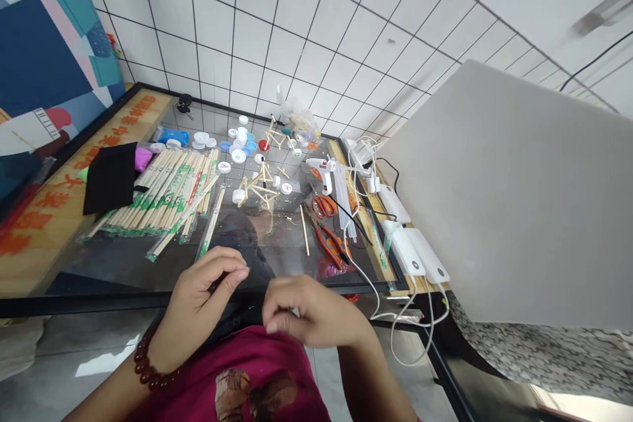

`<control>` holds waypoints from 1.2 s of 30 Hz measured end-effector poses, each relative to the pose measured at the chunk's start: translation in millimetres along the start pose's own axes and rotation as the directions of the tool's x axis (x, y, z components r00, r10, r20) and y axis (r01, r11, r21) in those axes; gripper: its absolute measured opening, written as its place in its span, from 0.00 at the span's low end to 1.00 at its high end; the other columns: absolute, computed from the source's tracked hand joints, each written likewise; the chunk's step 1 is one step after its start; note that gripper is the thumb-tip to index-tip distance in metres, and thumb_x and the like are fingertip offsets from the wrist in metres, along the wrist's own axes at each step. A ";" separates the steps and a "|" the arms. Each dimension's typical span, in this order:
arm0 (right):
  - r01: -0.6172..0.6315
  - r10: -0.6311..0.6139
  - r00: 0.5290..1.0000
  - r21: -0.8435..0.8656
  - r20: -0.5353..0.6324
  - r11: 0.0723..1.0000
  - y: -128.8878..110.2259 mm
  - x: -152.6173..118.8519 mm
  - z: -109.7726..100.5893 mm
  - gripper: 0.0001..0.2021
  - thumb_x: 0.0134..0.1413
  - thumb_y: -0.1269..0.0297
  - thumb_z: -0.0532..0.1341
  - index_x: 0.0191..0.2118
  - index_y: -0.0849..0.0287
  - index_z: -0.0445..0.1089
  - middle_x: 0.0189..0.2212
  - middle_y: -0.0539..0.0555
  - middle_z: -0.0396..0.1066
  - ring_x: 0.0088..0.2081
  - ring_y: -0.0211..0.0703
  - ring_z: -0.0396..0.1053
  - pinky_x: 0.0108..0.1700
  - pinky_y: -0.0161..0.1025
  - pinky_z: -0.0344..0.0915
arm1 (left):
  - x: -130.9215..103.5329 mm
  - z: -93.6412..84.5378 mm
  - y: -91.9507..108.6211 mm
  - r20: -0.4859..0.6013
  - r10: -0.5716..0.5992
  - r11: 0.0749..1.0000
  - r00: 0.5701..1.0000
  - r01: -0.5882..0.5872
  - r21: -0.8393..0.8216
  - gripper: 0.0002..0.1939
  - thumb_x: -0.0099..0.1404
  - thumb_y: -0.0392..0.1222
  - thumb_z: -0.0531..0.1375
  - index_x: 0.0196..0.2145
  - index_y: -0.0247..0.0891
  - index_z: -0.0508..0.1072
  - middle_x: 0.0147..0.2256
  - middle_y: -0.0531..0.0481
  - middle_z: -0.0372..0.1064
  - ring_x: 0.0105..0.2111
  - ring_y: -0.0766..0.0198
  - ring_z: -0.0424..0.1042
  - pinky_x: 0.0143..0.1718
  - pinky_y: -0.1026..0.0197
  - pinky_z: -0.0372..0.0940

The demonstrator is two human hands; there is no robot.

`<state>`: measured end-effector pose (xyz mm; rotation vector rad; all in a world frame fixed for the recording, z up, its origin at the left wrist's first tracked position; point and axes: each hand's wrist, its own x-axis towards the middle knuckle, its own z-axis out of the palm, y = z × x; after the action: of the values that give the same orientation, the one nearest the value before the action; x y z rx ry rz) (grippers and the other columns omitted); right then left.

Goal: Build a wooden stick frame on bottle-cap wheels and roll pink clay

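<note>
My left hand (205,297), with a bead bracelet (148,366) at its wrist, is raised at the near table edge, thumb and fingertips together and nothing showing between them. Beside it my right hand (316,310) is loosely closed, fingers curled toward the thumb, also with nothing visible in it. The hands are apart. Beyond my left hand lies a wrapped pair of chopsticks (211,223). Farther back stands a small frame of joined sticks with bottle-cap wheels (261,186), and behind it another stick frame (277,135). A single stick (304,231) lies beyond my right hand.
Many wrapped chopsticks (163,191) lie at left, partly under a black cloth (109,178). Bottle caps (239,155) are scattered behind. At right are a glue gun (324,173), glue sticks (343,201), red-handled pliers (329,244), scissors (324,206), white cables and power banks (403,247).
</note>
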<state>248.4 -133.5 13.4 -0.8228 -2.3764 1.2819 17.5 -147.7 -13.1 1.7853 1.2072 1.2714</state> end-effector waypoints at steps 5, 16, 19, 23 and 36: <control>-0.406 0.367 0.782 0.035 -0.504 0.913 36.4 51.6 -7.8 0.09 0.61 0.71 0.64 0.46 0.59 0.77 0.33 0.51 0.75 0.35 0.40 0.70 0.42 0.37 0.65 | -1.6 9.5 -5.7 -0.005 -0.010 1.000 1.000 0.010 0.014 0.09 0.71 0.40 0.62 0.33 0.41 0.79 0.36 0.51 0.79 0.36 0.65 0.78 0.41 0.67 0.70; -0.478 0.589 0.740 0.363 -0.325 0.800 71.9 130.8 -4.8 0.17 0.64 0.66 0.59 0.57 0.58 0.68 0.22 0.41 0.63 0.22 0.35 0.60 0.29 0.34 0.59 | -6.1 9.2 -14.6 0.012 0.006 0.998 1.000 -0.006 0.057 0.09 0.71 0.41 0.61 0.33 0.41 0.79 0.35 0.49 0.79 0.35 0.64 0.79 0.40 0.66 0.71; -0.465 0.574 0.759 0.360 -0.307 0.809 71.5 122.8 -6.1 0.05 0.63 0.65 0.60 0.43 0.57 0.71 0.21 0.41 0.61 0.21 0.33 0.58 0.28 0.32 0.57 | -4.5 8.0 -14.5 0.012 0.002 0.999 1.000 -0.003 0.046 0.10 0.72 0.41 0.61 0.33 0.40 0.80 0.34 0.49 0.79 0.35 0.63 0.79 0.40 0.65 0.71; -0.405 0.484 0.812 0.282 -0.326 0.870 61.1 95.1 -9.1 0.06 0.62 0.63 0.60 0.33 0.56 0.69 0.20 0.42 0.59 0.23 0.35 0.58 0.28 0.32 0.56 | -1.1 6.1 -16.0 -0.013 0.000 1.000 1.000 0.000 0.026 0.10 0.71 0.42 0.61 0.33 0.41 0.80 0.35 0.48 0.79 0.35 0.63 0.79 0.40 0.65 0.72; -0.247 0.245 0.969 -0.240 -0.036 0.939 -13.4 22.5 12.8 0.09 0.59 0.76 0.61 0.36 0.57 0.78 0.35 0.51 0.80 0.35 0.39 0.74 0.39 0.33 0.63 | 16.8 14.2 2.1 -0.014 -0.015 0.999 1.000 0.015 -0.043 0.10 0.70 0.41 0.61 0.33 0.40 0.81 0.35 0.48 0.81 0.37 0.62 0.80 0.41 0.64 0.73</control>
<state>219.6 -133.7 17.7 -1.2293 -2.5218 1.0815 33.4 -132.8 -9.9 1.7366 1.1901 1.2936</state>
